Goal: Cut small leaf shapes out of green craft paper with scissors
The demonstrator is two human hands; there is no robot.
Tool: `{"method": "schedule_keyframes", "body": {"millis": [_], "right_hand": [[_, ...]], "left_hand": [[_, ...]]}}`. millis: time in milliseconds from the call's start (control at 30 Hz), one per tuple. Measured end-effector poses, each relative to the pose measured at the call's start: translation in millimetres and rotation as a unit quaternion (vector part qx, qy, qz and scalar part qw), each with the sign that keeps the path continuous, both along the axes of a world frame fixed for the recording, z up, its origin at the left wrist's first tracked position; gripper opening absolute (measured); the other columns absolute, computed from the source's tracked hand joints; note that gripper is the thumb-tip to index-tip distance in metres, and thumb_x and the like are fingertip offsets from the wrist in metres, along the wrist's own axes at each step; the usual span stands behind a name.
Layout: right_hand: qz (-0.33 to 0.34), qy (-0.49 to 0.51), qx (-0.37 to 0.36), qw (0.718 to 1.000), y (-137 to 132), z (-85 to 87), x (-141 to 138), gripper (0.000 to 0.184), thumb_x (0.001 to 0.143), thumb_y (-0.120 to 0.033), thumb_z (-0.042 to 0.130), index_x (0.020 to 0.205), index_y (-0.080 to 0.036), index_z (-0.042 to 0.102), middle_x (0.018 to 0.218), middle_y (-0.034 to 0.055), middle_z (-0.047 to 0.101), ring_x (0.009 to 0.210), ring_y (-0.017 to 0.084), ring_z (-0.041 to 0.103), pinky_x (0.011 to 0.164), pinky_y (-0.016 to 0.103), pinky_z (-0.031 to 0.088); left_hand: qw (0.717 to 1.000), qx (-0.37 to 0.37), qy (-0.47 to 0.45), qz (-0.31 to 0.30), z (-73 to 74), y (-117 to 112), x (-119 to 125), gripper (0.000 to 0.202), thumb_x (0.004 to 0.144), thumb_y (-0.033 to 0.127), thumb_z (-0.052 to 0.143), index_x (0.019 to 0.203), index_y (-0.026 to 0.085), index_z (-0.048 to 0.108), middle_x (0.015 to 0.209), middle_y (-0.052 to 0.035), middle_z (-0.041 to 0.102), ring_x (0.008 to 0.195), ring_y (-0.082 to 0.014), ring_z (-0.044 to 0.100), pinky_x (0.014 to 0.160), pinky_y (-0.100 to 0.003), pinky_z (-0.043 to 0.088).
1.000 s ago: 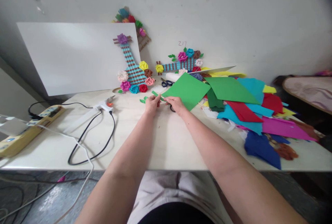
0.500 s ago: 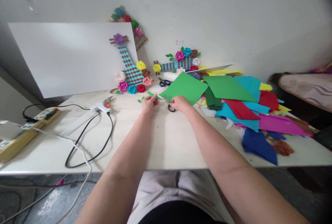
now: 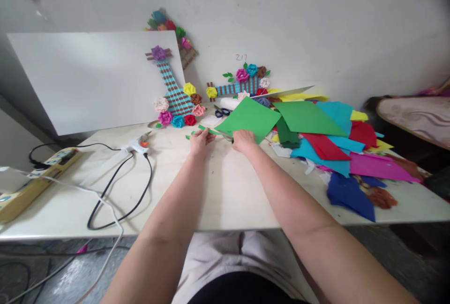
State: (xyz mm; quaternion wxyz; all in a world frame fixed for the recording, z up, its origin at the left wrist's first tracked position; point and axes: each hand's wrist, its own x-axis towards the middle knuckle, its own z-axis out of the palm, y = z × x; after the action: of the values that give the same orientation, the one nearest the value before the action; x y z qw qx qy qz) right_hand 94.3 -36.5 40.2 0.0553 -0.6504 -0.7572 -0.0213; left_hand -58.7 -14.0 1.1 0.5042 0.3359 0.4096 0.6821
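Note:
My left hand (image 3: 200,140) pinches a narrow green paper strip (image 3: 208,130) at the far middle of the table. My right hand (image 3: 243,140) is closed on scissors (image 3: 228,136) whose blades point at the edge of a large green paper sheet (image 3: 250,118). The strip runs from my left fingers to that sheet's corner. Small green cut-outs (image 3: 190,135) lie just left of my left hand.
A heap of coloured paper sheets (image 3: 333,149) covers the table's right side. Blue-handled scissors (image 3: 221,112) and two paper guitars with paper flowers (image 3: 172,93) stand at the back. A glue gun (image 3: 138,143), black cable (image 3: 119,186) and power strip (image 3: 38,172) lie left. A white board (image 3: 87,79) leans on the wall.
Both hands have shifted slightly away from me toward the green sheet; the scissors' black handle is now hidden under my right hand. The view has drifted a little.

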Motion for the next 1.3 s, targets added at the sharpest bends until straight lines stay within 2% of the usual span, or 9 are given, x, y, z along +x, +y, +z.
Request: {"method": "schedule_keyframes", "body": {"millis": [333, 533, 633, 700, 800, 900, 1000, 1133, 1300], "right_hand": [[-0.042, 0.048, 0.013, 0.998, 5, 1.7, 11, 0.027, 0.074, -0.011, 0.054, 0.098, -0.011, 0.068, 0.099, 0.0208, 0.067, 0.093, 0.03, 0.063, 0.074, 0.036, 0.046], [-0.066, 0.198, 0.047, 0.977, 20, -6.5, 20, 0.032, 0.077, -0.021, 0.057, 0.108, -0.016, 0.064, 0.104, 0.0149, 0.066, 0.096, 0.027, 0.062, 0.076, 0.033, 0.046], [-0.051, 0.336, 0.023, 0.94, 25, -9.8, 19, 0.041, 0.073, -0.032, 0.064, 0.111, -0.016, 0.061, 0.095, 0.0088, 0.068, 0.084, 0.02, 0.063, 0.069, 0.028, 0.048], [-0.028, 0.44, -0.016, 0.897, 24, -9.0, 16, 0.039, 0.07, -0.036, 0.068, 0.103, -0.015, 0.062, 0.08, 0.0045, 0.067, 0.067, 0.014, 0.061, 0.058, 0.023, 0.047], [0.014, 0.557, -0.091, 0.826, 17, -3.6, 14, 0.03, 0.07, -0.034, 0.069, 0.091, -0.014, 0.06, 0.062, -0.0014, 0.058, 0.047, 0.006, 0.048, 0.043, 0.016, 0.039], [0.071, 0.594, -0.169, 0.784, 8, 2.6, 19, 0.023, 0.075, -0.032, 0.065, 0.086, -0.013, 0.058, 0.054, -0.0042, 0.052, 0.039, 0.004, 0.041, 0.034, 0.014, 0.028], [0.15, 0.584, -0.23, 0.764, 2, 6.5, 29, 0.021, 0.08, -0.033, 0.058, 0.088, -0.014, 0.056, 0.053, -0.0042, 0.052, 0.036, 0.004, 0.041, 0.03, 0.015, 0.02], [0.199, 0.547, -0.286, 0.761, 1, 7.0, 44, 0.024, 0.079, -0.036, 0.057, 0.086, -0.013, 0.056, 0.053, -0.0039, 0.054, 0.036, 0.005, 0.044, 0.031, 0.016, 0.026], [0.192, 0.496, -0.304, 0.791, 9, -0.1, 51, 0.034, 0.078, -0.045, 0.058, 0.088, -0.013, 0.056, 0.054, -0.0023, 0.056, 0.035, 0.006, 0.048, 0.028, 0.016, 0.024]], "left_hand": [[0.999, 0.019, -0.034, 0.013, 0.7, -2, -1, 0.024, 0.064, 0.023, 0.067, 0.065, 0.016, 0.044, 0.056, -0.0022, 0.059, 0.056, -0.0164, 0.064, 0.06, -0.029, 0.052], [0.997, 0.01, -0.073, 0.019, 3.4, -1, 0, 0.015, 0.065, 0.02, 0.062, 0.067, 0.015, 0.048, 0.056, -0.0027, 0.059, 0.059, -0.0168, 0.065, 0.066, -0.03, 0.053], [0.996, 0.013, -0.089, 0.011, 4.0, -1, 0, 0.015, 0.066, 0.018, 0.063, 0.067, 0.014, 0.049, 0.057, -0.0036, 0.06, 0.059, -0.0163, 0.065, 0.069, -0.031, 0.053], [0.996, 0.019, -0.091, 0.009, 3.5, -1, 0, 0.017, 0.065, 0.019, 0.066, 0.066, 0.013, 0.049, 0.059, -0.0042, 0.061, 0.059, -0.0152, 0.065, 0.07, -0.03, 0.053], [0.996, 0.018, -0.084, 0.015, 3.0, -1, 0, 0.022, 0.065, 0.021, 0.07, 0.066, 0.013, 0.049, 0.062, -0.0044, 0.061, 0.06, -0.0138, 0.064, 0.07, -0.028, 0.052], [0.996, 0.014, -0.084, 0.024, 3.7, -2, 0, 0.025, 0.066, 0.024, 0.071, 0.067, 0.013, 0.049, 0.063, -0.0046, 0.061, 0.062, -0.0141, 0.065, 0.071, -0.029, 0.052], [0.995, 0.012, -0.095, 0.032, 4.9, -2, 0, 0.025, 0.066, 0.026, 0.071, 0.068, 0.014, 0.05, 0.064, -0.0045, 0.061, 0.067, -0.0157, 0.066, 0.073, -0.03, 0.053], [0.993, 0.013, -0.109, 0.044, 5.0, -1, 0, 0.021, 0.068, 0.025, 0.069, 0.068, 0.014, 0.051, 0.064, -0.0046, 0.062, 0.07, -0.0157, 0.066, 0.075, -0.029, 0.052], [0.992, 0.011, -0.111, 0.052, 3.4, 2, -2, 0.014, 0.072, 0.023, 0.062, 0.069, 0.014, 0.052, 0.065, -0.0051, 0.064, 0.069, -0.0147, 0.066, 0.075, -0.028, 0.053]]}}
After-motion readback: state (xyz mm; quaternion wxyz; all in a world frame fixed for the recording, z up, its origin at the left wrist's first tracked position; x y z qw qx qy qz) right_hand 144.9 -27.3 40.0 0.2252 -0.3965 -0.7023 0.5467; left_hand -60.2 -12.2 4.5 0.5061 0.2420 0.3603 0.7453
